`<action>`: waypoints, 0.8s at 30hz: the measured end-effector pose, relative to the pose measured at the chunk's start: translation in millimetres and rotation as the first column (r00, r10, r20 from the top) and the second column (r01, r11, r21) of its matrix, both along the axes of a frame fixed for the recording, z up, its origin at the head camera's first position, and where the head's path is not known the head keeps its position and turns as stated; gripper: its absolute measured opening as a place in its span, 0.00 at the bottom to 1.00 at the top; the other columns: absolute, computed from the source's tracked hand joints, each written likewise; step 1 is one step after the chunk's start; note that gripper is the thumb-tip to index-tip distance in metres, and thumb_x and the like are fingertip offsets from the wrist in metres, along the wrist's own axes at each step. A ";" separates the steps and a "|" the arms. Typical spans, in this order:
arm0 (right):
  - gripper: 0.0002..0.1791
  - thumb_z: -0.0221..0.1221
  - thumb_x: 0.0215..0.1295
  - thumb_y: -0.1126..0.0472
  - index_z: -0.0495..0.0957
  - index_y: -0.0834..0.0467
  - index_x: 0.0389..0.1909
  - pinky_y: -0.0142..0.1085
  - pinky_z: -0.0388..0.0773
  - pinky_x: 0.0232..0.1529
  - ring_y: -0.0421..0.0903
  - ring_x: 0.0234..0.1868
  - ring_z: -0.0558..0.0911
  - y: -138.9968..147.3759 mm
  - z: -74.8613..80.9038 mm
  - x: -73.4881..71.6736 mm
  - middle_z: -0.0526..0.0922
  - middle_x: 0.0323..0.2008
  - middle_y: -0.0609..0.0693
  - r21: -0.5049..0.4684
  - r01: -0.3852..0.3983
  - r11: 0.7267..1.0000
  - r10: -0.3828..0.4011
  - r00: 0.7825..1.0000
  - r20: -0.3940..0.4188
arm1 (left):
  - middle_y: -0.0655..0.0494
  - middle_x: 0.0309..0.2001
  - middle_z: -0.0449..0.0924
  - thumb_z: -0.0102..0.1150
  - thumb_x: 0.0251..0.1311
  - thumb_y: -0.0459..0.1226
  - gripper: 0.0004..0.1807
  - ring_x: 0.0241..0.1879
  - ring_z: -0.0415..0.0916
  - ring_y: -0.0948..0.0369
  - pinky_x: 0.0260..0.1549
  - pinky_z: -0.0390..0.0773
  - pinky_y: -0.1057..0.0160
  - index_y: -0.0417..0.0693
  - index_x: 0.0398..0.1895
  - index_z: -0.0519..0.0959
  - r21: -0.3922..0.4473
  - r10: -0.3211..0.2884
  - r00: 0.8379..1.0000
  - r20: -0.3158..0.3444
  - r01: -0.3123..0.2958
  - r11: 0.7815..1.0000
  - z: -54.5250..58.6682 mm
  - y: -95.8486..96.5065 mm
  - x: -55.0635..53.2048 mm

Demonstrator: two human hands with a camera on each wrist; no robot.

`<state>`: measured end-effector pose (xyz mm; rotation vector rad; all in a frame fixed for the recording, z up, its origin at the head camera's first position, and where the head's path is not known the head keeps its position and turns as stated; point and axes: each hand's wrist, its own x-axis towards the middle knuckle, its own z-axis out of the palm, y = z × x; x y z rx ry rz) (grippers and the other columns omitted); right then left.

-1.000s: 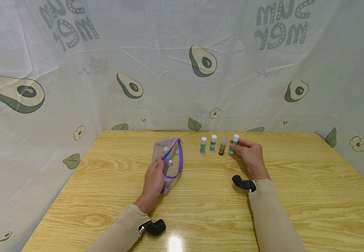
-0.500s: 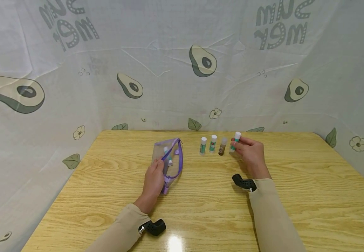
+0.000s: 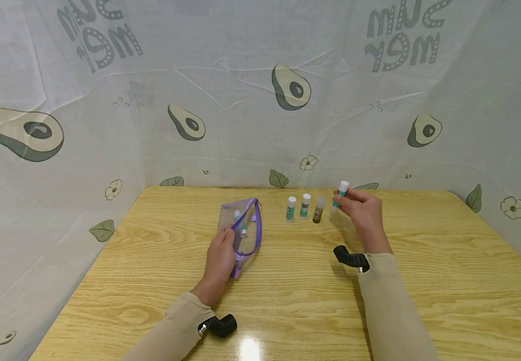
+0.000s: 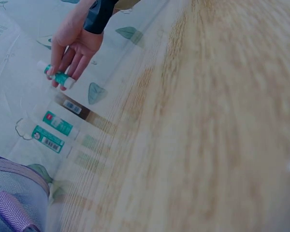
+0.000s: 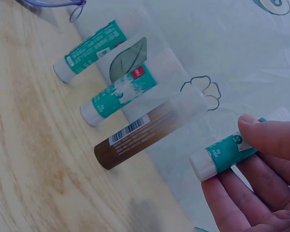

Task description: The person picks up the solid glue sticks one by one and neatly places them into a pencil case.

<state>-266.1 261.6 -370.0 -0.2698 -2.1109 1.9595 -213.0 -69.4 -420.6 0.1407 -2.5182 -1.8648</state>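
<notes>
Between thumb and fingers my right hand [image 3: 363,213] holds a white-and-green glue stick [image 5: 227,154], lifted off the table and tilted. Left of it stand two more green glue sticks [image 3: 290,209] [image 5: 118,94] and a brown one with a clear cap [image 5: 140,133], upright in a row. My left hand [image 3: 220,255] grips the side of a purple-edged mesh zip pouch [image 3: 259,235], whose mouth gapes toward the right. Inside the pouch lies another green glue stick [image 3: 243,231]. The left wrist view catches only a corner of the pouch [image 4: 19,193].
The wooden table [image 3: 287,301] ends at a pale cloth backdrop [image 3: 242,150] printed with avocados, which rises close behind the row. Black wrist mounts [image 3: 221,326] stick out from both sleeves.
My right hand has raised the glue stick from the table, moving up and slightly right, and the stick tilts more. The left hand and pouch have stayed still.
</notes>
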 end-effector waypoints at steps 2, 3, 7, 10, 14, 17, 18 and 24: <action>0.31 0.66 0.63 0.60 0.71 0.62 0.67 0.34 0.79 0.55 0.32 0.45 0.86 0.0 2.7 0.7 0.79 0.61 0.58 -0.010 -0.002 1.000 0.002 1.000 -0.005 | 0.43 0.78 0.51 0.31 0.78 0.50 0.29 0.78 0.37 0.38 0.76 0.40 0.38 0.47 0.75 0.63 0.004 -0.002 1.000 0.002 0.002 1.000 0.0 -0.1 0.5; 0.31 0.66 0.63 0.60 0.71 0.62 0.67 0.34 0.79 0.55 0.32 0.44 0.86 -0.2 3.9 0.8 0.81 0.59 0.56 -0.017 -0.001 1.000 0.001 1.000 -0.009 | 0.43 0.78 0.51 0.31 0.78 0.50 0.30 0.78 0.37 0.38 0.76 0.41 0.38 0.47 0.75 0.63 0.003 -0.003 1.000 0.000 0.003 1.000 -0.1 0.1 0.5; 0.30 0.66 0.63 0.61 0.72 0.63 0.66 0.35 0.79 0.55 0.31 0.43 0.86 -2.0 9.9 1.8 0.86 0.50 0.47 -0.037 0.007 0.999 -0.008 1.000 -0.025 | 0.43 0.78 0.51 0.31 0.78 0.50 0.29 0.78 0.37 0.38 0.76 0.40 0.39 0.47 0.75 0.63 0.006 -0.004 1.000 0.003 0.004 1.000 0.2 0.5 1.2; 0.29 0.67 0.62 0.60 0.74 0.63 0.64 0.32 0.80 0.53 0.31 0.43 0.86 -4.0 15.6 3.1 0.87 0.44 0.41 -0.044 0.015 0.999 -0.017 0.999 -0.045 | 0.43 0.78 0.51 0.31 0.78 0.50 0.29 0.78 0.38 0.38 0.76 0.40 0.39 0.47 0.75 0.63 0.009 -0.005 1.000 0.000 0.005 1.000 0.7 0.3 0.9; 0.28 0.68 0.61 0.60 0.76 0.64 0.62 0.28 0.81 0.49 0.32 0.43 0.86 -6.5 24.7 5.9 0.88 0.44 0.42 -0.058 0.021 0.998 -0.025 0.997 -0.078 | 0.42 0.78 0.51 0.31 0.78 0.50 0.30 0.77 0.37 0.37 0.75 0.40 0.38 0.47 0.74 0.63 0.006 -0.005 1.000 -0.007 0.005 1.000 0.6 0.2 0.6; 0.29 0.68 0.60 0.60 0.76 0.65 0.62 0.27 0.82 0.48 0.33 0.43 0.86 -8.3 31.2 8.1 0.89 0.43 0.42 -0.055 0.028 0.998 -0.034 0.994 -0.103 | 0.42 0.78 0.51 0.31 0.78 0.50 0.30 0.77 0.37 0.36 0.75 0.40 0.37 0.46 0.74 0.63 0.005 -0.007 1.000 -0.012 0.007 1.000 0.1 0.2 0.7; 0.29 0.69 0.60 0.60 0.76 0.65 0.61 0.27 0.82 0.48 0.33 0.43 0.86 -8.9 33.4 8.9 0.89 0.43 0.43 -0.055 0.030 0.998 -0.036 0.993 -0.110 | 0.42 0.78 0.51 0.31 0.78 0.50 0.30 0.77 0.37 0.36 0.75 0.40 0.37 0.46 0.74 0.63 0.005 -0.008 1.000 -0.012 0.008 1.000 0.2 0.2 0.7; 0.26 0.69 0.59 0.60 0.79 0.62 0.59 0.27 0.82 0.48 0.34 0.44 0.86 -12.0 44.0 12.4 0.89 0.45 0.45 -0.017 0.057 0.998 -0.059 0.988 -0.142 | 0.42 0.78 0.51 0.31 0.78 0.50 0.29 0.77 0.38 0.37 0.75 0.41 0.38 0.47 0.74 0.63 0.005 0.000 1.000 -0.009 0.000 1.000 0.3 0.2 -0.1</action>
